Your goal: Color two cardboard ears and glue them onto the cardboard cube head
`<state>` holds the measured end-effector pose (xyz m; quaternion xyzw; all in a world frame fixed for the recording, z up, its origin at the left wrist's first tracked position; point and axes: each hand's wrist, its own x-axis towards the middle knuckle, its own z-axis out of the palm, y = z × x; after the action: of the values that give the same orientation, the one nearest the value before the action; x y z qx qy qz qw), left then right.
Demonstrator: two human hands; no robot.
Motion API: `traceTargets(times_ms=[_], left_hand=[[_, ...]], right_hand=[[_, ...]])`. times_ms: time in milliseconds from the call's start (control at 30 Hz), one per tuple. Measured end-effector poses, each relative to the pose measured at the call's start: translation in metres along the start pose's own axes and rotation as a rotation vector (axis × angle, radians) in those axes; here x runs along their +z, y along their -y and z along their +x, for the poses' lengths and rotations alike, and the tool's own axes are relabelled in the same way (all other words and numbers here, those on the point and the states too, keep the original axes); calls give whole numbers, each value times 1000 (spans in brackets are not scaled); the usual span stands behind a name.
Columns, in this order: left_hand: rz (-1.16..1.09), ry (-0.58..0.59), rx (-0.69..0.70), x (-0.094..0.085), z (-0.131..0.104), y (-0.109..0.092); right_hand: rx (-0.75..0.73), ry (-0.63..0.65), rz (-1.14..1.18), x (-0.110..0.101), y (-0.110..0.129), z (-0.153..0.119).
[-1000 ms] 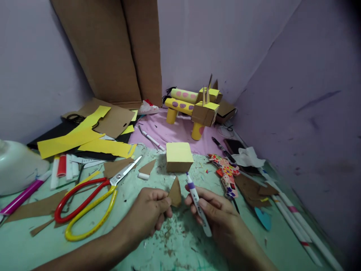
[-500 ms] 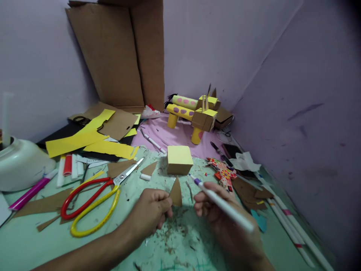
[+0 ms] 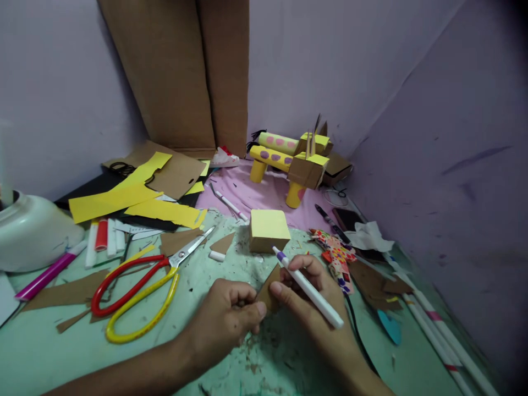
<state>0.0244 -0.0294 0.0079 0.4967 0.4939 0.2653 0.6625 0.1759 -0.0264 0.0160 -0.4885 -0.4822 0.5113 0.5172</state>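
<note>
At centre, matt brown cardboard piece, smooth white plastic marker, paper-topped cardboard block; at left, scissors with shiny metal blades, glossy plastic handles.

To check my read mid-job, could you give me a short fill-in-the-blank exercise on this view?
1. The marker in the right hand has a ____ band near its tip.
2. The left hand holds a small piece of ____.
3. The scissors have one red handle and one ____ handle.
4. The scissors lie nearer the ____ hand.

Missing words: purple; cardboard; yellow; left
</note>
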Motion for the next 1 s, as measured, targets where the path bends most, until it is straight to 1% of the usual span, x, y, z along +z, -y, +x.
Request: traceTargets(times_ms=[100,167,233,300,367,433,533,633,733,867,1000], left_hand=[[17,33,-11,0,2,-1],[43,17,1,1,2,0],[54,-5,-16,2,2,0],[48,-27,-49,3,3,-1],[35,-38,-78,3,4,-1],[33,-41,-88,3,6,0],[58,-48,-77,3,7,3],[115,-69,-55,4,7,7],[164,-73,-48,5,8,7],[175,-74,-63,7,8,6],[128,-60,-82,7,8,5]], right_hand=[[26,-34,33,-2,-9,-2],[44,-33,36,-4,-13,-4],[48,-68,34,-7,-15,-5],[13,-172,55,-12,-16,-6],[-66,-298,84,-19,-17,-8],[-149,-363,70,-24,-19,-14],[-190,-375,-31,-26,-21,-26],[-141,-404,-117,-20,-21,-35],[-99,-419,-183,-15,-18,-39],[-109,-381,-222,-16,-17,-37],[-192,-291,-286,-17,-20,-36]])
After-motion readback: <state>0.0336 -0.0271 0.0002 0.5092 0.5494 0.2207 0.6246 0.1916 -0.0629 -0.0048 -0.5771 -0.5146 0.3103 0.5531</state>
